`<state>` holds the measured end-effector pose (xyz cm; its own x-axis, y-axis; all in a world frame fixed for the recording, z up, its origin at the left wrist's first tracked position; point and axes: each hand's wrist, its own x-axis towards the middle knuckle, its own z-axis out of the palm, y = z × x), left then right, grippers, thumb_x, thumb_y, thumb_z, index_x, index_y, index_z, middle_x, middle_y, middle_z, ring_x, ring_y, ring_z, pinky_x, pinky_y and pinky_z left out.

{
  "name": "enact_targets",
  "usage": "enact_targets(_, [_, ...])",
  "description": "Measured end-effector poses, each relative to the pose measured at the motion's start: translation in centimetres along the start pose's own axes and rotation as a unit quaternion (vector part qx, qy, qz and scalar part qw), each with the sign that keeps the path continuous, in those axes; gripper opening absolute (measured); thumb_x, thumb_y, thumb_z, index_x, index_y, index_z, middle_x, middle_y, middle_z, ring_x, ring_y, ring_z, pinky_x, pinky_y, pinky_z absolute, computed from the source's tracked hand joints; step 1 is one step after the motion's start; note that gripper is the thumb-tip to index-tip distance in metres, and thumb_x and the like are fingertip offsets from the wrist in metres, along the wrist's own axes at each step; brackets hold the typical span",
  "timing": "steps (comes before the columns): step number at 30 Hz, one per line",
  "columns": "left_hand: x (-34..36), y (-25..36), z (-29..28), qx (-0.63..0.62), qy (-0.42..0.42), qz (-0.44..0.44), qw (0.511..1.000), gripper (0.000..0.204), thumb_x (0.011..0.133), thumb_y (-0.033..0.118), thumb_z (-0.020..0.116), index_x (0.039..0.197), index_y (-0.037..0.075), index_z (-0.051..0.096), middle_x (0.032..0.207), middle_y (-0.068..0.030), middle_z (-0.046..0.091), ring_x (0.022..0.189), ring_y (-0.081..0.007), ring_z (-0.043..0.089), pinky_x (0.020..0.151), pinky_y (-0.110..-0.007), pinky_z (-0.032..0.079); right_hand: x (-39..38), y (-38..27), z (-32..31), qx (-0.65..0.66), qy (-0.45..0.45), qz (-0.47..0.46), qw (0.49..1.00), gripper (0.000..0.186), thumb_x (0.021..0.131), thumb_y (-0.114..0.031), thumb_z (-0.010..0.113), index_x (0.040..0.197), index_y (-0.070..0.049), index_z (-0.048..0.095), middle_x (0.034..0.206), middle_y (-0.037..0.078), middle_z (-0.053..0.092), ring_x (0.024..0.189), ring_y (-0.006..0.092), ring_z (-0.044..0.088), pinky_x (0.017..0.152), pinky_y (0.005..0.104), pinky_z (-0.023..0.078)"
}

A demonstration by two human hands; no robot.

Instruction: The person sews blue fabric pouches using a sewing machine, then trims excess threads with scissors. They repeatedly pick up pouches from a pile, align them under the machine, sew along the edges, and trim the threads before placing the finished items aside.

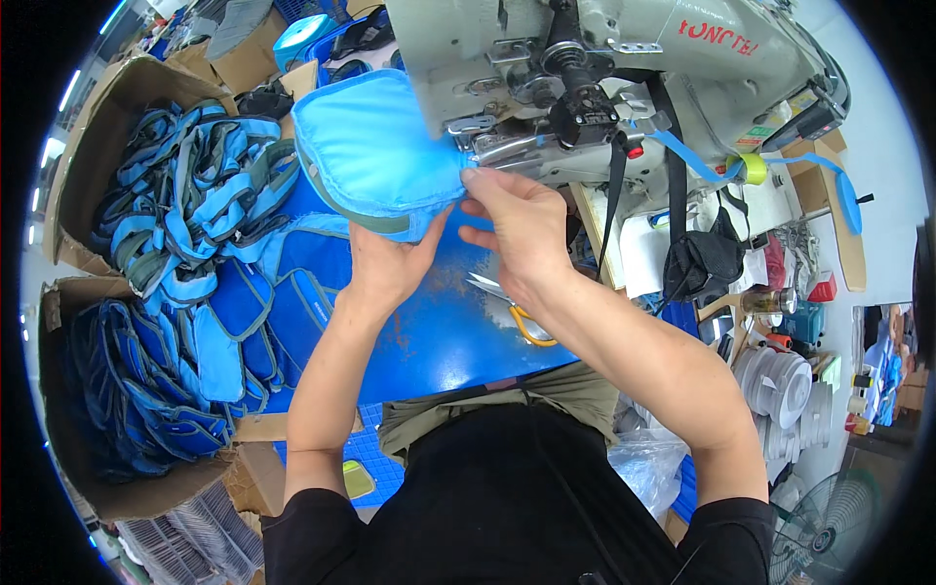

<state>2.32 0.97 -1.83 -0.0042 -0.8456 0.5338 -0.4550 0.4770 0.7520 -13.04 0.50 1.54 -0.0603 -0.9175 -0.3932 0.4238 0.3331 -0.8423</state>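
A light-blue padded fabric panel (pixel 375 146) with rounded corners and a grey-green edge is held up at the sewing machine (pixel 575 107). Its right corner lies at the machine's binding attachment. My left hand (pixel 390 263) grips the panel's lower edge from beneath, with most of its fingers hidden behind the cloth. At the right corner my right hand (pixel 522 219) pinches the edge between thumb and forefinger, the other fingers loosely curled. Scissors with orange handles (pixel 531 327) lie on the blue table (pixel 429 336), partly behind my right forearm.
Cardboard boxes at left hold blue-and-grey strips (pixel 185 185) and dark-blue fabric pieces (pixel 146 380). More blue pieces (pixel 244 331) lie on the table between. Light-blue tape (pixel 702 168) runs through a yellow roll (pixel 752 169) at right. A fan (pixel 824 536) stands lower right.
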Motion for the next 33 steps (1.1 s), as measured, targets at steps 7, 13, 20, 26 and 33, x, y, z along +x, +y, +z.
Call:
enact_targets(7, [0.0,0.0,0.1,0.039,0.0,0.01,0.999,0.028,0.085,0.007,0.08,0.112,0.004,0.073,0.109,-0.0145,0.074,0.102,-0.0326,0.071,0.09,-0.044,0.054,0.0,0.0,0.0,0.006,-0.007,0.01,1.0,0.026,0.092,-0.021,0.079,0.106,-0.001,0.072,0.099,0.005,0.07,0.091,0.0145,0.065,0.072,0.0321,0.058])
enact_targets(13, [0.2,0.1,0.6,0.057,0.011,0.033,0.998,0.029,0.084,0.007,0.08,0.112,0.004,0.073,0.108,-0.0147,0.073,0.102,-0.0333,0.071,0.089,-0.045,0.054,0.0,0.0,0.1,0.01,-0.009,0.014,1.0,0.025,0.093,-0.022,0.079,0.104,-0.001,0.071,0.097,0.005,0.069,0.091,0.0144,0.064,0.073,0.0325,0.057])
enact_targets(20, [0.0,-0.1,0.9,0.101,0.013,0.048,0.994,0.033,0.086,0.008,0.08,0.118,0.004,0.071,0.113,-0.0133,0.074,0.104,-0.0277,0.071,0.091,-0.041,0.054,0.3,0.2,-0.1,0.023,-0.011,0.016,1.0,0.025,0.093,-0.022,0.078,0.103,0.0,0.072,0.092,0.005,0.07,0.085,0.0137,0.065,0.069,0.033,0.057])
enact_targets(26, [0.2,0.3,1.4,0.182,0.032,0.092,0.978,0.032,0.085,0.009,0.081,0.116,0.004,0.073,0.112,-0.015,0.074,0.105,-0.0338,0.07,0.093,-0.046,0.052,-0.2,-0.8,-1.2,0.007,-0.029,0.058,0.998,0.03,0.093,-0.028,0.078,0.106,-0.002,0.073,0.096,0.004,0.07,0.09,0.0148,0.065,0.078,0.0344,0.054])
enact_targets(33, [0.3,0.1,1.3,0.196,0.047,0.115,0.973,0.029,0.085,0.012,0.082,0.111,0.004,0.074,0.109,-0.0168,0.073,0.101,-0.0371,0.069,0.09,-0.048,0.052,-2.9,-5.1,-11.1,-0.122,-0.031,-0.218,0.968,0.024,0.097,-0.025,0.073,0.108,-0.003,0.073,0.099,0.006,0.073,0.085,0.0126,0.069,0.078,0.0277,0.054])
